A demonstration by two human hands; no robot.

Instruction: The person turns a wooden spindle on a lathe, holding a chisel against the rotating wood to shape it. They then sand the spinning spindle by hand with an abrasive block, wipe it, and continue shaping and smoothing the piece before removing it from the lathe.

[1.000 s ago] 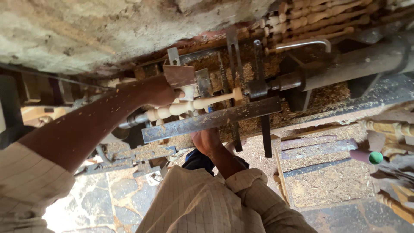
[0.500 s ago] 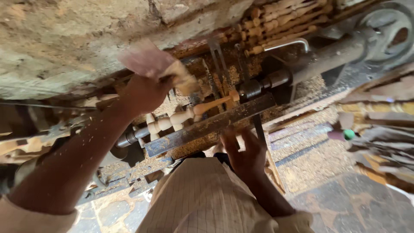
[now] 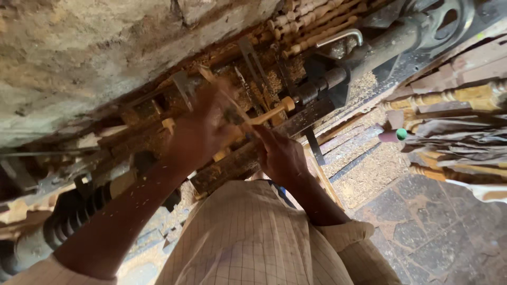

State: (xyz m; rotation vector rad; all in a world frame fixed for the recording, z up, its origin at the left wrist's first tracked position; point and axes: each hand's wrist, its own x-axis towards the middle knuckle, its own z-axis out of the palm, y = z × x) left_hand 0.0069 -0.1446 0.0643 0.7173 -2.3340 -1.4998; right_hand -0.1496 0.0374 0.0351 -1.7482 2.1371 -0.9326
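Observation:
A pale turned wooden spindle point(image 3: 270, 112) lies along a wood lathe, its knobbed end near the dark tailstock point(image 3: 322, 84). My left hand point(image 3: 203, 129) is blurred and curls over the middle of the spindle, hiding that part. Just below the spindle, my right hand point(image 3: 280, 155) rests against the sawdust-covered tool rest bar point(image 3: 237, 161). Its fingertips reach up to the spindle. Whether they pinch anything is hidden.
A rough stone wall point(image 3: 79, 58) rises behind the lathe, with turned spindles point(image 3: 317, 21) stacked along its foot. A pulley wheel point(image 3: 443, 21) sits top right. More turned legs and cloth point(image 3: 454, 116) lie at right. The stone floor point(image 3: 422, 227) is dusted with sawdust.
My left hand came down from above the lathe onto the spindle. The flat sheet it held earlier is no longer seen. My right hand's fingers drew together and rose to the spindle. The view shifted.

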